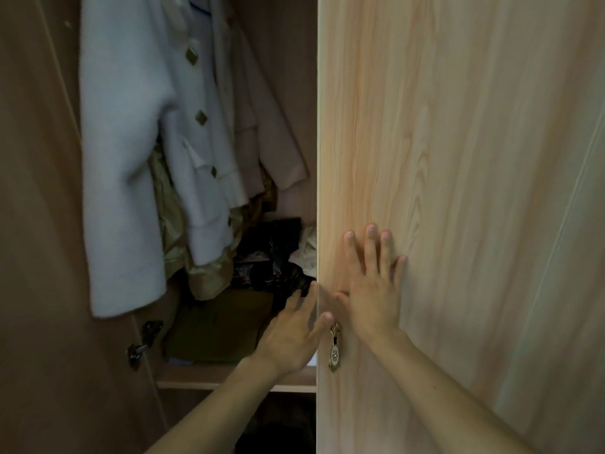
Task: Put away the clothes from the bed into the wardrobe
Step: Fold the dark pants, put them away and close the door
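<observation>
1. Nearest the camera are the two bare forearms, reaching up and forward from the bottom edge toward the wardrobe [203, 376].

2. The right hand [373, 283] lies flat on the face of the light wooden door [458, 158], fingers spread wide and palm against the panel, holding nothing. It sits just above and to the right of the ornate metal handle [334, 347].

3. The left hand [291, 332] is at the door's free vertical edge, fingers loosely extended and also empty; its fingertips appear to touch or curl round that edge, though the dim light makes the contact hard to confirm.

4. The clothes are inside the open compartment, to the left of both hands. A white coat [131, 158] with dark diamond buttons hangs upright, a beige garment [271, 132] hangs behind it, and below them a loose heap of dark and golden fabric [262, 257] rests above a folded olive-brown piece [222, 329] on the shelf.

5. The relation that matters: the door's long edge runs vertically between the hands, with the heap just beside it on the inner side. The left hand is nearer the clothes and the opening; the right hand is on the outer face.

6. Judging from this, the next move turns on the door: either swinging it to or holding it while the left hand tucks the heap clear of the edge. Fabric lying near that edge could catch.

7. A metal hinge [144, 342] shows on the left-hand panel; no bed is in view.
</observation>
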Action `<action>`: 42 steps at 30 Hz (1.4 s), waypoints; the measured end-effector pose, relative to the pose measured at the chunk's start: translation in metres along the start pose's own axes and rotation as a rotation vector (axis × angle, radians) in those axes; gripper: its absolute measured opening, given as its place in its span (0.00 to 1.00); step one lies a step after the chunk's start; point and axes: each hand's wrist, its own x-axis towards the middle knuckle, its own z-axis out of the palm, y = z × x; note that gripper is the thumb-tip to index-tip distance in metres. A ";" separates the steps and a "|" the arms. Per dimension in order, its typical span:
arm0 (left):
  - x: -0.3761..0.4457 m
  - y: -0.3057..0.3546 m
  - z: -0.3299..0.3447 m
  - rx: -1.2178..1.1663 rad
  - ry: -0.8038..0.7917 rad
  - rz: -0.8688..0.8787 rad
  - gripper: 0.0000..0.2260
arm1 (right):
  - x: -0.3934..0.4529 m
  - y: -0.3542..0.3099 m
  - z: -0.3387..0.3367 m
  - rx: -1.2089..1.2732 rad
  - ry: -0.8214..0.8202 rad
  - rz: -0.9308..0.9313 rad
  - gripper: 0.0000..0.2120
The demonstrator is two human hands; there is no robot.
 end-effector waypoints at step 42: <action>-0.378 -0.061 -0.184 0.173 0.714 -0.235 0.26 | -0.138 -0.266 -0.197 0.956 -0.521 -0.562 0.30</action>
